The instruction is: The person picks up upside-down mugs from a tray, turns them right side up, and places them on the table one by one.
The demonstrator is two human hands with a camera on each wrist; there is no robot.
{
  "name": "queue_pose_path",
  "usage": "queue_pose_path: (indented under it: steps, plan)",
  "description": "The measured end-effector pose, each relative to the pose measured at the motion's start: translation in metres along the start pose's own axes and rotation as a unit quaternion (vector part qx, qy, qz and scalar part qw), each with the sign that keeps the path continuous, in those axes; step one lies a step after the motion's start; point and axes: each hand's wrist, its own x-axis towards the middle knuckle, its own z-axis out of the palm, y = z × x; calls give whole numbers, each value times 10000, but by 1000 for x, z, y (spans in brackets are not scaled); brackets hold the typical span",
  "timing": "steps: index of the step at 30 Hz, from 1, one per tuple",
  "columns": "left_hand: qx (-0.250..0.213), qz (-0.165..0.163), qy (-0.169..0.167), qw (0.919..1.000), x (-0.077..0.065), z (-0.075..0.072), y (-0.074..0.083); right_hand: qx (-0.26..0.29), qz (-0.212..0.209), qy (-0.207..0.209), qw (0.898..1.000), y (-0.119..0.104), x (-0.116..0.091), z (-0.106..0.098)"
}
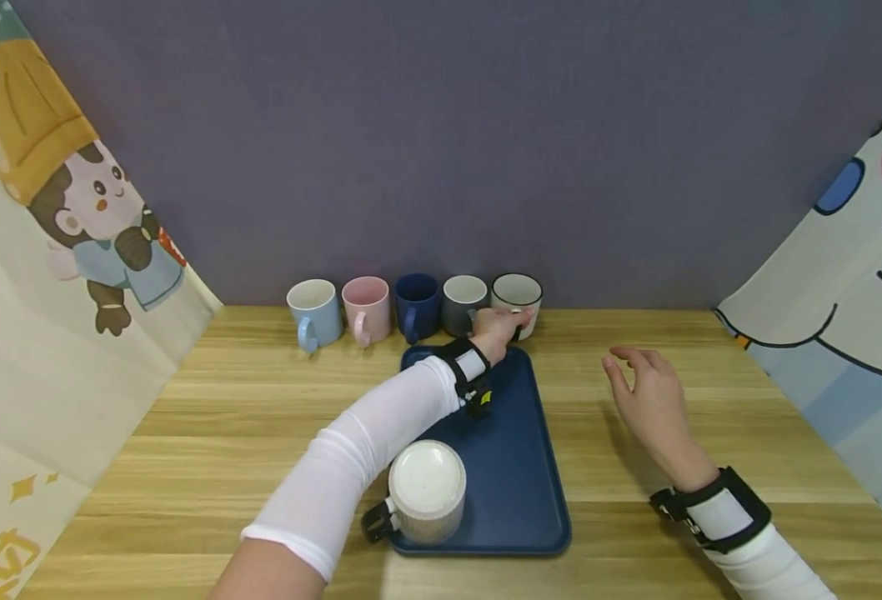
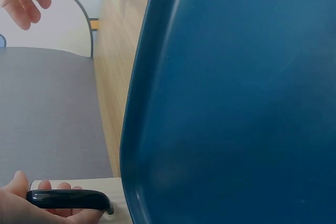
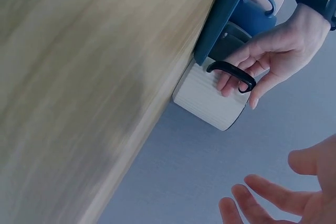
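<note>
My left hand (image 1: 495,332) is at the white mug (image 1: 518,293) with a black rim, at the right end of the mug row. Its fingers are curled through the mug's black handle (image 2: 68,199), as the left wrist view shows. This mug stands upright just past the far edge of the blue tray (image 1: 512,467). Off to the right, over the table, my right hand (image 1: 653,404) holds nothing, its fingers loosely bent and apart. On the tray's near left corner an upside-down white mug (image 1: 428,487) rests, its black handle pointing left.
Left of the gripped mug, a dark grey mug (image 1: 459,315), a navy mug (image 1: 417,298), a pink mug (image 1: 367,304) and a light blue mug (image 1: 319,317) stand upright in a row. Behind them rises a grey panel (image 1: 441,150). Wooden table (image 1: 223,433) surrounds the tray.
</note>
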Motion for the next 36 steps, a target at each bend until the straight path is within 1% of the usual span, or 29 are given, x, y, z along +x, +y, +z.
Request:
queue_pose_path:
  steps: [4, 6, 8, 12, 17, 21, 24, 26, 28, 30, 33, 36]
  plan:
    - [187, 135, -33, 9997, -1, -2, 2, 15, -17, 24, 10000, 0, 1, 1]
    - [283, 182, -112, 9994, -2, -3, 5, 22, -21, 34, 10000, 0, 1, 1]
    - [390, 154, -259, 9988, -4, -5, 9, 25, -5, 35, 10000, 0, 2, 1]
    - [506, -74, -709, 9962, -7, -11, 19, 28, 21, 35, 10000, 0, 2, 1]
    - [492, -213, -1299, 9901, -11, -22, 29, 37, -1, 3, 10000, 0, 1, 3]
    - [733, -350, -1695, 9822, -17, -33, 35, 45, -32, -8, 10000, 0, 0, 5]
    - [1069, -391, -1864, 9759, -23, -43, 41, 36, -63, -46, 10000, -2, 0, 7]
    - [1357, -320, -1967, 9705, -27, -51, 44, 28, -75, -76, 9999, -3, 0, 8]
    - [1663, -129, -2081, 9638, -31, -60, 47, 32, -102, -86, 9999, -4, 1, 9]
    - [1830, 90, -2196, 9582, -34, -68, 50, 51, -108, -86, 9999, -5, 1, 10]
    - [1830, 374, -2231, 9567, -39, -81, 54, 82, -142, -99, 9998, -7, 3, 12]
    - [1679, 502, -2159, 9605, -44, -92, 56, 111, -181, -96, 9997, -8, 4, 15]
